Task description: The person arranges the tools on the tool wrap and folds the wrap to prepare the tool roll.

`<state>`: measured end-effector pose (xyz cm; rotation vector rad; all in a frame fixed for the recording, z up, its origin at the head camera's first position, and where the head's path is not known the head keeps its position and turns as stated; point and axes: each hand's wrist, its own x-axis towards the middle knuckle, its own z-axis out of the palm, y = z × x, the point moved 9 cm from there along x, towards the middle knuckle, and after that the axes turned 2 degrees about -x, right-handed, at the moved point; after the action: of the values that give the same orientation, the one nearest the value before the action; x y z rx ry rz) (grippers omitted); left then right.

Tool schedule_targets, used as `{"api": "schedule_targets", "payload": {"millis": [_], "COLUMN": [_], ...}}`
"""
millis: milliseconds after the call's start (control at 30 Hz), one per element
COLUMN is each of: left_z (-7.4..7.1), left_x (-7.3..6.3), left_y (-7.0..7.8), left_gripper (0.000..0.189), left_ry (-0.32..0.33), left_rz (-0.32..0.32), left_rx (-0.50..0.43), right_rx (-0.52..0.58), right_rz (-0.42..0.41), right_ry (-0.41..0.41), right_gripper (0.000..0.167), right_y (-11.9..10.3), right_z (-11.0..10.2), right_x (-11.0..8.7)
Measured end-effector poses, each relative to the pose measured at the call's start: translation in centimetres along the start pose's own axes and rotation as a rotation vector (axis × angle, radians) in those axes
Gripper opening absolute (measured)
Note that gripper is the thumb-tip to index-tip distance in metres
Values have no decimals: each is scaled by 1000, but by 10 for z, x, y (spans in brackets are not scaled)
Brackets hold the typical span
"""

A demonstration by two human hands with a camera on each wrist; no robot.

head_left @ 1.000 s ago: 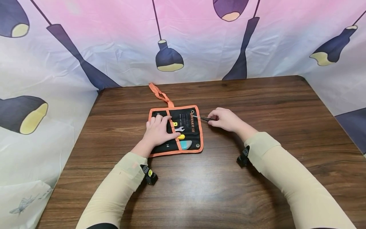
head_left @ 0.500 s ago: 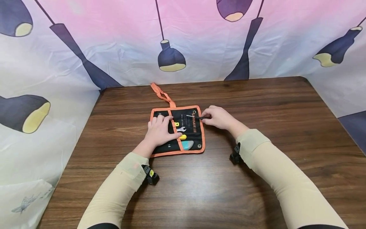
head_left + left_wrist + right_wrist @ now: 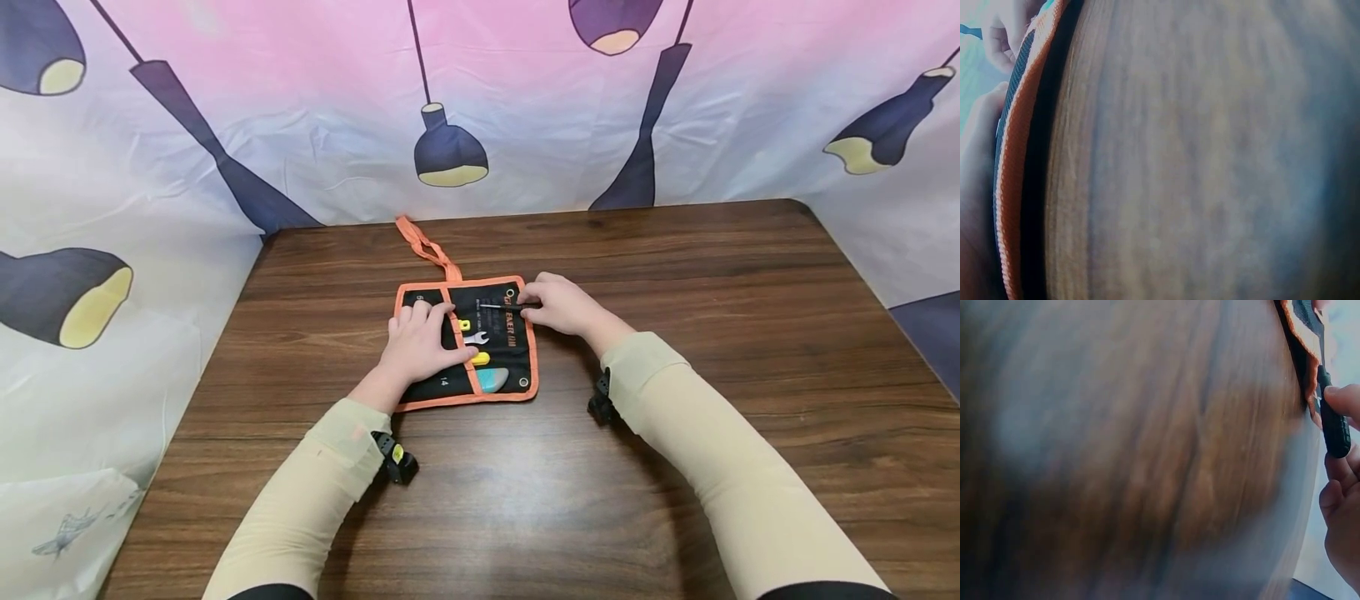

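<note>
A black fabric tool pouch [image 3: 514, 367] with orange edging lies spread on the wooden table, its pockets facing up. My left hand [image 3: 414, 343] rests flat across its left half, thumb over the pocket edge beside a yellow-handled tool [image 3: 482, 358]. A wrench [image 3: 476, 338], a small yellow end [image 3: 464, 325] and a teal-and-grey piece [image 3: 492, 380] stick out of the pockets. My right hand [image 3: 564, 305] pinches a screwdriver by its black handle [image 3: 1335, 428]. The screwdriver's thin shaft [image 3: 495, 307] points left, over the upper part of the pouch.
An orange strap [image 3: 426, 246] trails from the pouch's far edge towards the back of the table. The brown wooden table [image 3: 675, 267] reaches a hanging cloth [image 3: 525, 150] printed with lamps. Each sleeve carries a small black wrist camera [image 3: 600, 404].
My right hand has carried the screwdriver left, from beside the pouch to over its right part, with the shaft nearing the pockets. My left hand has stayed on the pouch.
</note>
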<state>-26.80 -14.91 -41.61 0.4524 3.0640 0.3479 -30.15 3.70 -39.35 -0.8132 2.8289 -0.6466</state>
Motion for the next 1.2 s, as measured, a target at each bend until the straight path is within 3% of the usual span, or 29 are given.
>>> {"api": "schedule_targets", "payload": {"millis": [600,1200], "left_z": [-4,0], "left_x": [-2,1], "left_y": [-4,-2], "left_gripper": [91,93], "left_ry": [12,-4], "left_rz": [-6,-1], "left_rx": [-17,-2], "right_rx": [-146,-120], "right_rz": [-62,-48], "right_ry": [-36,-52], "right_gripper": [25,25], "right_y": [-27,-39], "right_z": [4,18], "right_x": [26,36]}}
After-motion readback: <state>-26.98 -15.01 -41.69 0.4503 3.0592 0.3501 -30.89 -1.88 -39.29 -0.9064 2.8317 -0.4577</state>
